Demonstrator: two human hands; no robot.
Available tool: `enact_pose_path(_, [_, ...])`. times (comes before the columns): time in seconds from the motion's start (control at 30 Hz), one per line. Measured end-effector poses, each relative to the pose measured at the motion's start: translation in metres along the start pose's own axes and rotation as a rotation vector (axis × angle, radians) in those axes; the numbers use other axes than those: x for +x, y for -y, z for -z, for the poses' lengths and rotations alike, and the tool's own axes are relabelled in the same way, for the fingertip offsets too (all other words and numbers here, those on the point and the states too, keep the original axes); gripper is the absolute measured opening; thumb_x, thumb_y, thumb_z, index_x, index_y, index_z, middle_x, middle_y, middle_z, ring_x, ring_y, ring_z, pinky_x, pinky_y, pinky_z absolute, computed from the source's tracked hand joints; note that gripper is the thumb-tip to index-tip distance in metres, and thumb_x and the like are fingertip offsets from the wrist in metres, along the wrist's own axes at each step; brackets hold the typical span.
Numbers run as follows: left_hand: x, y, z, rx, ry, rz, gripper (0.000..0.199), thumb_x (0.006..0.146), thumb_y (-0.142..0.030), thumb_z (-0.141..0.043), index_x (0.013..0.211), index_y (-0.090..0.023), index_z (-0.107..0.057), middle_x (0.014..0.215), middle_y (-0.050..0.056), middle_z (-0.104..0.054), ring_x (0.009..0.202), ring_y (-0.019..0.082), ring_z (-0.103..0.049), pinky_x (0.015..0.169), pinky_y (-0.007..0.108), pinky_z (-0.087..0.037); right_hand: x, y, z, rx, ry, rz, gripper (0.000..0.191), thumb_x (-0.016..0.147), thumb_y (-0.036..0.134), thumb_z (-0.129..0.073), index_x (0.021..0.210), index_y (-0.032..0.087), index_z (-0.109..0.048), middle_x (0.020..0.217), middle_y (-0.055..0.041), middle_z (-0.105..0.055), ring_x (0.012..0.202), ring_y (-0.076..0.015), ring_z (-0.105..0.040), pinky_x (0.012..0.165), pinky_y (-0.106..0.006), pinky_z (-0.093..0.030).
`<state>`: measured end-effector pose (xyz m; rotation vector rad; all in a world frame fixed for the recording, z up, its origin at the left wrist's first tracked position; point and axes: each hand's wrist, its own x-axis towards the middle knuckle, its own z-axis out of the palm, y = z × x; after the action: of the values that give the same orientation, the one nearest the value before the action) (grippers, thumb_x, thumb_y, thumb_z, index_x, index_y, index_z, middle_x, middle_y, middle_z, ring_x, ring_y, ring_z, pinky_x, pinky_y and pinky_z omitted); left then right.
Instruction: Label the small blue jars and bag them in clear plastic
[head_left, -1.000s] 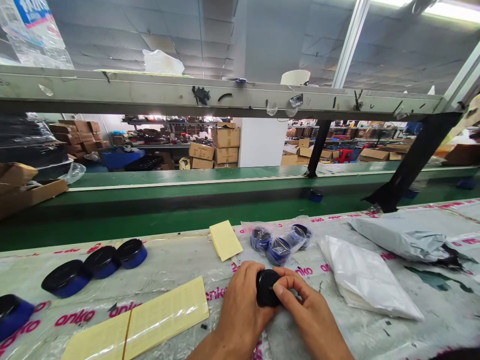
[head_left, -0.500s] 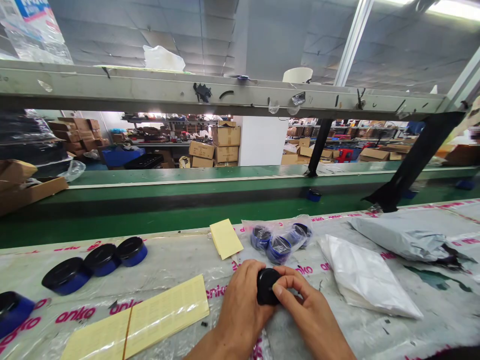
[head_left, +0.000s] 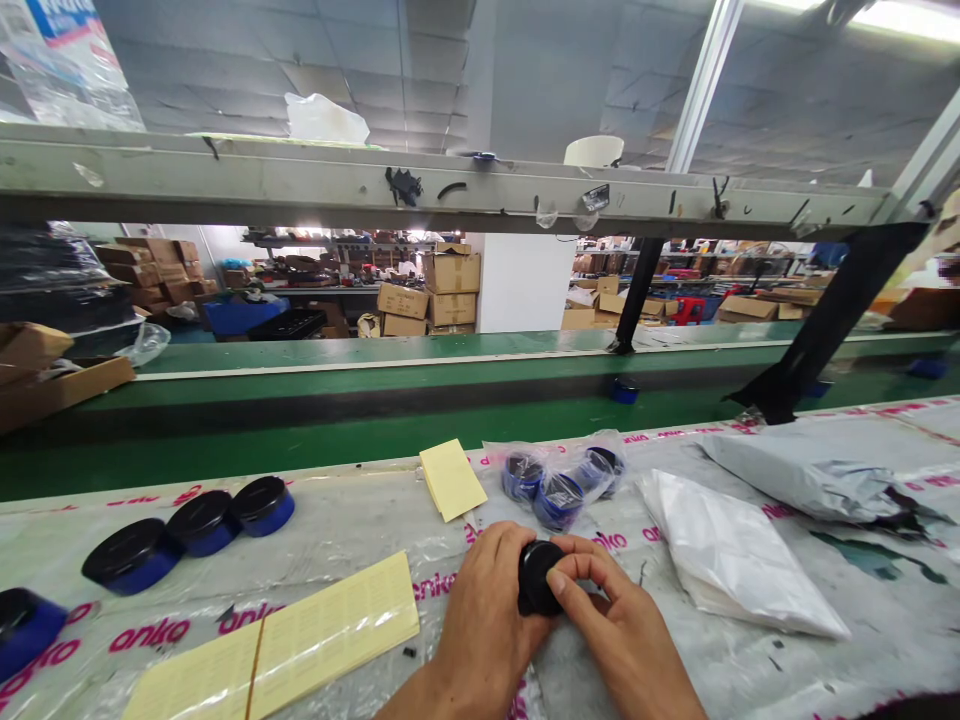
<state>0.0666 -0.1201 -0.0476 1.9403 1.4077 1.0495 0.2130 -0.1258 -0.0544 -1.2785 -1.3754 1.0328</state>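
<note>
Between my two hands, low in the middle of the view, is a round black piece (head_left: 538,578), its flat face towards me. My left hand (head_left: 491,600) wraps round its left side. Thumb and fingers of my right hand (head_left: 611,610) pinch its right edge. Just beyond lie several blue and black round pieces (head_left: 559,500) in clear plastic. A small yellow sheet stack (head_left: 453,480) sits to their left. A long yellow sheet stack (head_left: 337,620) with a band round it lies left of my left hand.
Several black-topped blue pieces (head_left: 202,522) stand at the left. White plastic bags (head_left: 739,555) and a grey bag (head_left: 802,480) lie right. Beyond the table runs a green conveyor (head_left: 360,410), carrying a blue piece (head_left: 625,390), under a metal shelf beam (head_left: 300,180).
The black piece has tilted slightly between my hands and shifted a little to the right. Both hands keep their hold. The blue piece on the conveyor has moved slightly left.
</note>
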Motion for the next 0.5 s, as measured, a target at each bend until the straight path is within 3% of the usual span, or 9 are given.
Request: enact_pose_path(0.5, [0.0012, 0.0039, -0.0015, 0.009, -0.006, -0.029, 0.040, 0.075, -0.010, -0.071, 0.110, -0.022, -0.056, 0.112, 0.005, -0.061, 0.104, 0.025, -0.058, 0.093, 0.042, -0.048, -0.0008, -0.0015, -0.0001, -0.012, -0.027, 0.019, 0.033, 0.082, 0.053, -0.063, 0.072, 0.021, -0.068, 0.123, -0.0105, -0.062, 0.117, -0.0297, -0.057, 0.087, -0.033, -0.051])
